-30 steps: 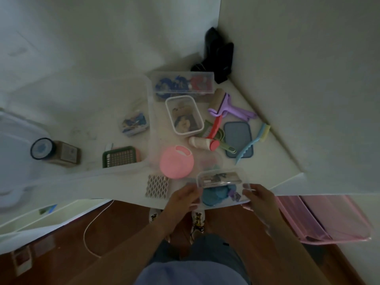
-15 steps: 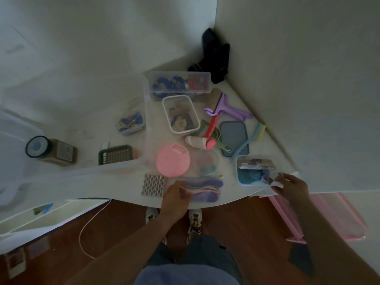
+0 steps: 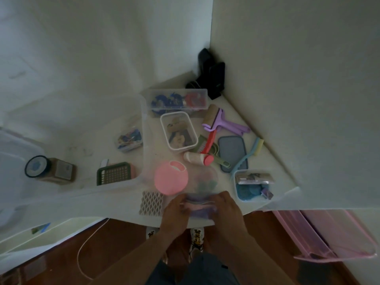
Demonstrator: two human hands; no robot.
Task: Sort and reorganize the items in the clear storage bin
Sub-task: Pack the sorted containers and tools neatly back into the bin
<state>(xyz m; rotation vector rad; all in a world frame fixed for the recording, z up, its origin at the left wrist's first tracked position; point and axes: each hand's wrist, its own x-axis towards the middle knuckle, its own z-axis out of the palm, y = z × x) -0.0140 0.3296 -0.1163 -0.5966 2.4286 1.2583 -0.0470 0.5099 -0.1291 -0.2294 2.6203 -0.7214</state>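
Observation:
At the table's front edge lies a flat purple and pink pack (image 3: 198,206). My left hand (image 3: 175,211) grips its left end and my right hand (image 3: 226,210) grips its right end, covering much of it. The big clear storage bin (image 3: 123,183) stands to the left. Inside it are a small clear box of colourful bits (image 3: 129,139), a green grater (image 3: 115,173) and a brown jar with a black lid (image 3: 49,169). A small clear box with blue things (image 3: 253,186) sits on the table to the right of my hands.
Around my hands lie a pink round piece (image 3: 171,177), a white lattice block (image 3: 151,203), a white-rimmed container (image 3: 177,133), a long clear box (image 3: 178,100), a purple roller (image 3: 222,122), a dark lid (image 3: 232,153) and a brush (image 3: 250,155). A pink bin (image 3: 329,233) stands low right.
My right hand let go of the small box with blue things, set down at the right, and came back left. Both hands now hold the purple and pink pack.

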